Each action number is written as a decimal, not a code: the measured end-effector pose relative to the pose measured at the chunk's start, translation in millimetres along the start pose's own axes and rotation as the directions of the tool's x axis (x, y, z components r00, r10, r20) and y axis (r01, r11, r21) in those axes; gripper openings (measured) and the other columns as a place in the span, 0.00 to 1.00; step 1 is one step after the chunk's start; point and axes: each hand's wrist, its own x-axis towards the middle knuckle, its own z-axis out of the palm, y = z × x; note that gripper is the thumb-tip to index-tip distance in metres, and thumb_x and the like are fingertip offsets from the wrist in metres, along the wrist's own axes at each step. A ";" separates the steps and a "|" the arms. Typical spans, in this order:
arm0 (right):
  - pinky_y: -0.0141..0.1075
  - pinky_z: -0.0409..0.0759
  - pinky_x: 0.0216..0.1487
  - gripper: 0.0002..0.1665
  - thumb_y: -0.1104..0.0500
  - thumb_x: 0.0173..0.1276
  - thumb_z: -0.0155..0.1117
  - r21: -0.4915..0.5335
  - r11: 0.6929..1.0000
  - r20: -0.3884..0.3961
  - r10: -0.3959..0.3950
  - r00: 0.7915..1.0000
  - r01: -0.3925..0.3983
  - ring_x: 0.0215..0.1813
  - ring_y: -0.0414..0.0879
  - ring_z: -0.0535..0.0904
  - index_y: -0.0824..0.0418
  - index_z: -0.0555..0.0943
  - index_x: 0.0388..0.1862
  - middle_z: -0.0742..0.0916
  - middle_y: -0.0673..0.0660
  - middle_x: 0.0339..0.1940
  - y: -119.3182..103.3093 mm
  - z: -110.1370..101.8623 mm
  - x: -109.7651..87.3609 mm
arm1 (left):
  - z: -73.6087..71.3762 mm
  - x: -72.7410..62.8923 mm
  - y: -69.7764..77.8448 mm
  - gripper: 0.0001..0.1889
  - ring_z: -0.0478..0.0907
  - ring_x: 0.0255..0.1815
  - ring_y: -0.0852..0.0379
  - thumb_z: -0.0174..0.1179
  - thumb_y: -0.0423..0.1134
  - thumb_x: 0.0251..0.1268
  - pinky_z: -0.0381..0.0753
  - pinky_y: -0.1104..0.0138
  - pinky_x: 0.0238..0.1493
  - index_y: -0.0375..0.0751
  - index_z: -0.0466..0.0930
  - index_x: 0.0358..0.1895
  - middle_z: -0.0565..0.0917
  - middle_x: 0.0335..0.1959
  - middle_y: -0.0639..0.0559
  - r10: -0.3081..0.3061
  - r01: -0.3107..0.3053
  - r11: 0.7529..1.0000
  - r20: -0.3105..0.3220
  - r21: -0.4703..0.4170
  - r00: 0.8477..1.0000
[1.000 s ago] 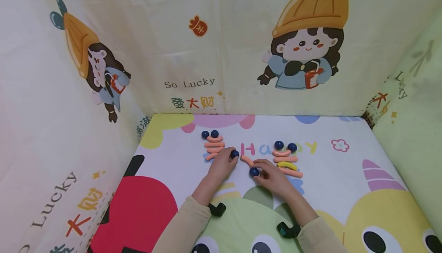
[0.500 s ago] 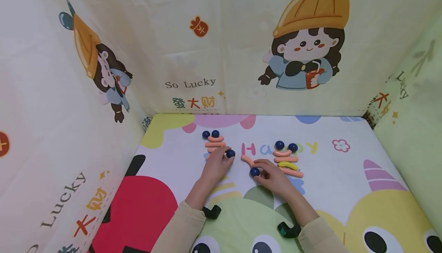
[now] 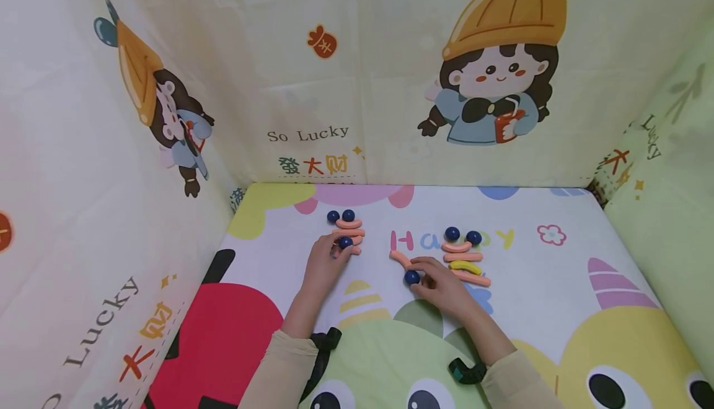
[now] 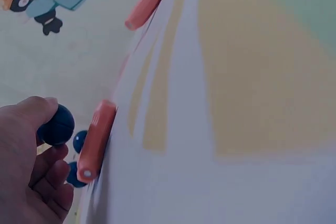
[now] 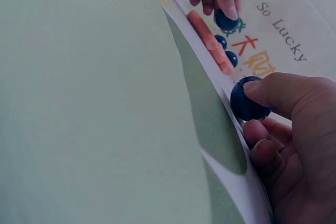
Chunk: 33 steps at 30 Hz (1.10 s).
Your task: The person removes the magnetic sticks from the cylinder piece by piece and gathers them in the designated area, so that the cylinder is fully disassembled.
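In the head view my left hand [image 3: 323, 266] pinches a dark blue ball [image 3: 345, 243] between thumb and fingers, over the lower part of the left column of pink sausage-shaped sticks [image 3: 351, 233]. The left wrist view shows that same ball [image 4: 56, 125] at the fingertips. My right hand [image 3: 443, 286] pinches another dark blue ball [image 3: 411, 277], also seen large as the ball [image 5: 248, 100] in the right wrist view. Just beyond the right fingers lies a single curved pink stick [image 3: 398, 258], its near end close to them. The left fingers partly cover the lowest sticks of the left column.
Two dark blue balls [image 3: 348, 215] top the left column. At right, two more balls [image 3: 452, 233] head a column of pink sticks [image 3: 463, 257] with one yellow banana-shaped piece [image 3: 465, 267]. Printed fabric walls [image 3: 390, 87] enclose the cartoon-patterned tabletop [image 3: 535, 272].
My left hand has carried its ball leftward, from beside the left column to over its lower sticks. The right hand and its ball have stayed in place.
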 end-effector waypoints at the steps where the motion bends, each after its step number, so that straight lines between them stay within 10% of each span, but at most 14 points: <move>1: 0.30 0.77 0.41 0.23 0.50 0.69 0.67 0.000 1.000 -0.001 0.000 1.000 0.000 0.38 0.35 0.75 0.48 0.79 0.62 0.77 0.47 0.66 0.0 -0.2 0.0 | -1.8 0.2 -2.1 0.22 0.74 0.40 0.53 0.64 0.49 0.67 0.75 0.58 0.45 0.47 0.78 0.61 0.79 0.38 0.51 -0.007 0.007 1.000 -0.008 -0.006 1.000; 13: 0.30 0.77 0.42 0.24 0.50 0.68 0.67 0.003 1.000 0.016 0.018 1.000 -0.018 0.39 0.35 0.75 0.46 0.78 0.63 0.76 0.45 0.67 0.3 -0.7 1.2 | -10.4 -0.9 -23.4 0.24 0.73 0.60 0.42 0.63 0.49 0.66 0.72 0.50 0.63 0.43 0.77 0.62 0.81 0.55 0.43 -0.153 0.158 0.984 -0.063 0.077 0.986; 33: 0.29 0.76 0.39 0.21 0.51 0.68 0.68 -0.001 1.000 -0.002 0.004 1.000 -0.004 0.37 0.37 0.73 0.44 0.80 0.60 0.76 0.43 0.53 1.3 0.0 0.7 | -5.8 -1.7 -27.1 0.26 0.71 0.64 0.41 0.62 0.50 0.67 0.70 0.49 0.68 0.44 0.75 0.65 0.79 0.61 0.43 -0.165 0.169 0.976 -0.037 0.135 0.986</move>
